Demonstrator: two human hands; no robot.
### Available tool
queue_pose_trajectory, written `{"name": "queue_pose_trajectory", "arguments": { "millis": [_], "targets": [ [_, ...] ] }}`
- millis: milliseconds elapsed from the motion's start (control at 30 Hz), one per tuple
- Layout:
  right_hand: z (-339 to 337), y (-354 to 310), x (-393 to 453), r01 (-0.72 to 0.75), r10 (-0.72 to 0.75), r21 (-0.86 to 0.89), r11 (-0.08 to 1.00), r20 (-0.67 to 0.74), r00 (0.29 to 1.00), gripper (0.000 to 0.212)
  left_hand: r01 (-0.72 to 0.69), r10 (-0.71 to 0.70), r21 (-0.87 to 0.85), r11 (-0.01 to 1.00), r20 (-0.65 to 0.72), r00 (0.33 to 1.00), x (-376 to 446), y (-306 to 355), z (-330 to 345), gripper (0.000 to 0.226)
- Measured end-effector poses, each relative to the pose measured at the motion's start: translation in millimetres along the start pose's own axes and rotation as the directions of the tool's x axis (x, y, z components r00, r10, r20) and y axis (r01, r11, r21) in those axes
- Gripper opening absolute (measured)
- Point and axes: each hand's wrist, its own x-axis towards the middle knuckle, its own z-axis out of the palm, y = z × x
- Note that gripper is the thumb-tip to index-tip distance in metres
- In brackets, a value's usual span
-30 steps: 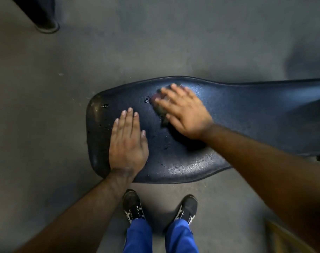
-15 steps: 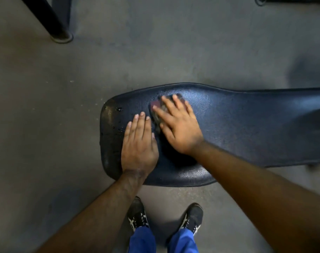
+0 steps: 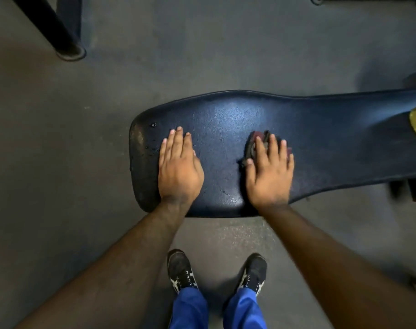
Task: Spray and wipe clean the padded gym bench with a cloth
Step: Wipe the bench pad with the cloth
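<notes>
Presently the right hand (image 3: pixel 270 170) lies flat, fingers straight and spread, pressing a small crumpled cloth (image 3: pixel 259 141) against the bench (image 3: pixel 332 138); it pins the cloth and does not pinch it. The cloth shows dark red with darker folds, mostly hidden under the fingers, and sits mid-pad on the wider end. Judged soft, light and limp, it should bunch and slide freely on the damp cover, so a broad palm press over its middle suits better than a grip at one corner. The left hand (image 3: pixel 179 167) rests flat and released on the pad, holding nothing, well apart from the cloth. The bench cover is dark blue pebbled vinyl over padding, glossy under the light, with rounded edges. Droplets (image 3: pixel 152 125) sit near the worn left end. Below lies a grey floor (image 3: pixel 60 186).
</notes>
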Motion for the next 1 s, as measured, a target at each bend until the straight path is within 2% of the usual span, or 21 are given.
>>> {"name": "queue_pose_trajectory", "arguments": {
  "millis": [67, 133, 167, 200, 267, 333, 367, 400, 500, 533, 567, 633, 667, 700, 733, 800, 833, 867, 933, 967, 1000],
  "targets": [
    [8, -35, -45, 0.148, -0.15, 0.031, 0.988, 0.044, 0.988, 0.064, 0.007, -0.007, -0.074, 0.997, 0.0, 1.0, 1, 0, -5, 0.05],
    [7, -34, -70, 0.512, -0.512, 0.05, 0.858, 0.171, 0.842, 0.062, -0.014, 0.015, -0.145, 0.989, 0.005, 1.0, -3, -1, -14, 0.049],
    [5, -20, -61, 0.62, -0.617, 0.051, 0.783, 0.19, 0.764, 0.06, -0.026, 0.025, -0.159, 0.987, -0.009, 1.0, -9, -4, -19, 0.048],
    [4, -9, -48, 0.629, -0.622, 0.021, 0.777, 0.183, 0.762, 0.058, -0.031, 0.026, -0.164, 0.986, -0.033, 0.999, -16, -7, -26, 0.048],
    [3, -5, -22, 0.289, -0.286, -0.019, 0.957, 0.097, 0.953, 0.06, 0.004, -0.017, -0.161, 0.987, -0.075, 0.997, -31, -18, -35, 0.047],
    [10, -42, -27, -0.08, 0.08, -0.003, 0.997, 0.018, 0.997, 0.066, 0.068, -0.083, -0.15, 0.986, -0.094, 0.992, -39, -32, -36, 0.048],
    [15, -64, -42, -0.04, 0.04, -0.018, 0.999, 0.031, 0.999, 0.066, 0.106, -0.12, -0.145, 0.984, -0.093, 0.988, -41, -38, -33, 0.049],
    [19, -76, -59, 0.133, -0.131, -0.019, 0.991, 0.07, 0.989, 0.064, 0.139, -0.152, -0.14, 0.98, -0.084, 0.985, -42, -42, -30, 0.051],
    [14, -54, -55, 0.605, -0.596, 0.014, 0.796, 0.189, 0.78, 0.058, 0.15, -0.156, -0.09, 0.984, -0.053, 0.986, -45, -43, -20, 0.054],
    [11, -45, -39, 0.621, -0.611, 0.0, 0.784, 0.18, 0.771, 0.058, 0.144, -0.149, -0.074, 0.987, -0.059, 0.987, -47, -43, -17, 0.055],
    [10, -43, -22, 0.541, -0.532, -0.027, 0.841, 0.144, 0.834, 0.059, 0.148, -0.152, -0.061, 0.987, -0.073, 0.986, -47, -42, -14, 0.055],
    [15, -63, -3, 0.16, -0.158, -0.02, 0.987, 0.068, 0.985, 0.064, 0.186, -0.189, -0.039, 0.982, -0.1, 0.977, -47, -41, -11, 0.055],
    [18, -83, -6, 0.069, -0.067, -0.033, 0.997, 0.067, 0.996, 0.066, 0.208, -0.212, -0.043, 0.977, -0.108, 0.971, -48, -41, -11, 0.055],
    [20, -100, -13, 0.134, -0.128, -0.058, 0.989, 0.097, 0.987, 0.067, 0.226, -0.231, -0.052, 0.973, -0.114, 0.966, -48, -41, -11, 0.055],
    [21, -106, -19, 0.304, -0.295, -0.039, 0.952, 0.159, 0.942, 0.066, 0.24, -0.245, -0.059, 0.969, -0.114, 0.963, -47, -40, -11, 0.055],
    [15, -88, -7, 0.658, -0.632, 0.004, 0.753, 0.284, 0.721, 0.062, 0.258, -0.262, -0.06, 0.964, -0.086, 0.961, -46, -40, -12, 0.055],
    [10, -75, 12, 0.734, -0.702, -0.004, 0.679, 0.287, 0.651, 0.06, 0.259, -0.262, -0.056, 0.964, -0.069, 0.963, -47, -40, -12, 0.055],
    [9, -68, 32, 0.727, -0.696, -0.039, 0.685, 0.258, 0.67, 0.06, 0.256, -0.258, -0.049, 0.965, -0.057, 0.964, -47, -40, -12, 0.055],
    [12, -77, 55, 0.432, -0.418, -0.055, 0.9, 0.164, 0.893, 0.062, 0.257, -0.258, -0.03, 0.966, -0.034, 0.966, -46, -40, -12, 0.055],
    [17, -93, 53, 0.297, -0.289, -0.05, 0.953, 0.134, 0.948, 0.063, 0.26, -0.261, -0.028, 0.965, -0.024, 0.965, -46, -40, -12, 0.055],
    [20, -111, 47, 0.302, -0.292, -0.05, 0.952, 0.145, 0.945, 0.063, 0.261, -0.261, -0.03, 0.965, -0.018, 0.965, -46, -41, -13, 0.056]
  ]
}}
